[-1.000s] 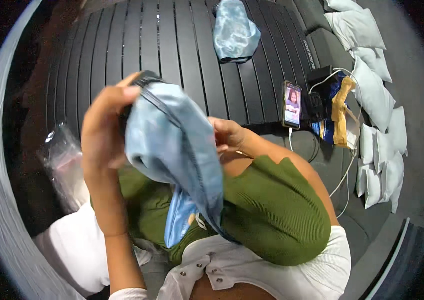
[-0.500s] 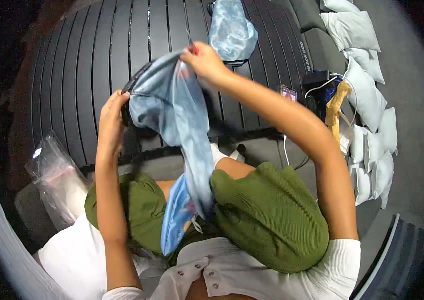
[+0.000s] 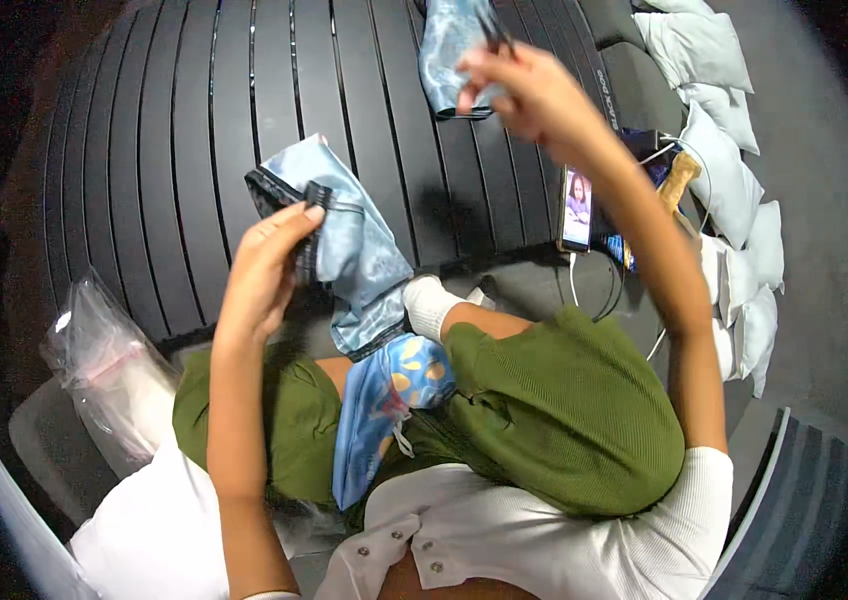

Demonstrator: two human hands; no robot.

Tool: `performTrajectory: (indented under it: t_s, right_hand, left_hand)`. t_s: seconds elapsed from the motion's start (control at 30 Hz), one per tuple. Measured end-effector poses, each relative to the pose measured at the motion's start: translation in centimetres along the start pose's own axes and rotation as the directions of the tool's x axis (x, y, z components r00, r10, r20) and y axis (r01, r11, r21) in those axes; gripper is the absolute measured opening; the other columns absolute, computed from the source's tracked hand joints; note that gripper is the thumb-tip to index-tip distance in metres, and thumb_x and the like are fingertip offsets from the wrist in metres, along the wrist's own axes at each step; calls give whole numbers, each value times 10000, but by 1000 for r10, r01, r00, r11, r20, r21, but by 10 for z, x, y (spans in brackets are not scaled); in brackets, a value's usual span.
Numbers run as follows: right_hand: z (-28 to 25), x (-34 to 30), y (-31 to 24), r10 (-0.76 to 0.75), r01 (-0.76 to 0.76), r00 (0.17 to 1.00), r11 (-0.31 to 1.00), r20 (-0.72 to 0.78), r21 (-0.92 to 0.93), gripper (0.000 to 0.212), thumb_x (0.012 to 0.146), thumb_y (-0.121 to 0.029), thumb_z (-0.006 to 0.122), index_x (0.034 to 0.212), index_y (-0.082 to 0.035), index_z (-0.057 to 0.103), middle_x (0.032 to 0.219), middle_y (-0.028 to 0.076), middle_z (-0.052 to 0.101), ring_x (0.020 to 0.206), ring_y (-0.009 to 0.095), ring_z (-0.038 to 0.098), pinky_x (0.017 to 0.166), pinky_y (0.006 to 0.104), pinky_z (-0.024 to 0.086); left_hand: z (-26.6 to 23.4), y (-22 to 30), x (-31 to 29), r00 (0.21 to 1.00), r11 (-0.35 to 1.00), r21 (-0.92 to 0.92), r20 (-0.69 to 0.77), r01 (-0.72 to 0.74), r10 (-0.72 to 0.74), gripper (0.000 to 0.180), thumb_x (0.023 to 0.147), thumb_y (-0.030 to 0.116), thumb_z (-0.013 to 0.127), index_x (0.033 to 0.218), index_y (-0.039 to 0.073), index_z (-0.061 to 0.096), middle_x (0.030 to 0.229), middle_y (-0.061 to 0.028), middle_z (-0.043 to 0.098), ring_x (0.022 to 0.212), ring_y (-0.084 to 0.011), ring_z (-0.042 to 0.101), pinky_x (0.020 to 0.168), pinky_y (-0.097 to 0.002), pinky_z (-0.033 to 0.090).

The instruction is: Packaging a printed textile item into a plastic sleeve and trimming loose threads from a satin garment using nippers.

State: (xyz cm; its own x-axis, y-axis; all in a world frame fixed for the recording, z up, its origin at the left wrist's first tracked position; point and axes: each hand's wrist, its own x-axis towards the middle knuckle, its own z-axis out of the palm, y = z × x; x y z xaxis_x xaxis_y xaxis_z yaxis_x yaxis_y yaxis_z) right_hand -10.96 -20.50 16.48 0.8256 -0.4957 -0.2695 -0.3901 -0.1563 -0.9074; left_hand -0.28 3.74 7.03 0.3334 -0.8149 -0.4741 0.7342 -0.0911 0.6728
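My left hand (image 3: 274,255) is closed on the black elastic edge of a light blue garment (image 3: 359,225) with a cloudy pattern. The garment hangs over the near edge of the slatted table toward my lap. Raised at the upper right, my right hand (image 3: 529,90) grips a slim dark tool (image 3: 492,28), too blurred to tell its kind. Beyond this hand lies a second light blue garment (image 3: 444,60) on the table, partly covered by the fingers. On my lap rests a blue printed cloth (image 3: 369,440) with yellow shapes.
The black slatted table (image 3: 174,150) spreads ahead of me. A lit phone (image 3: 576,210) with a white cable stands at its right edge. Several pale cushions (image 3: 714,130) line the right side. A clear plastic bag (image 3: 114,370) lies at my left.
My right hand has let go of the garment and moved up and right with the tool. The garment has dropped and folded beside my left hand, which still holds its edge.
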Motion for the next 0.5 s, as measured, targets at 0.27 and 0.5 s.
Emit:
performTrajectory:
  t_s: [0.27, 0.5]
  right_hand:
    - [81, -88, 57, 16, -17, 937, 1000, 348, 1, 160, 835, -157, 569, 883, -11, 522, 676, 53, 574, 623, 100, 557, 581, 252, 440]
    - [71, -95, 28, -213, 324, 929, 862, 302, -390, 173, 752, -102, 600, 885, -21, 525, 709, 104, 577, 625, 197, 592, 583, 274, 448]
  left_hand:
    - [12, -8, 2, 989, 989, -7, -20, 150, -150, 95, 828, 169, 574, 823, 75, 586, 693, 61, 553, 555, 1, 473, 478, -143, 346]
    - [11, -13, 3, 986, 983, 67, -14, 168, -168, 173, 848, 238, 566, 810, 71, 595, 643, 59, 530, 497, 1, 416, 436, -159, 315]
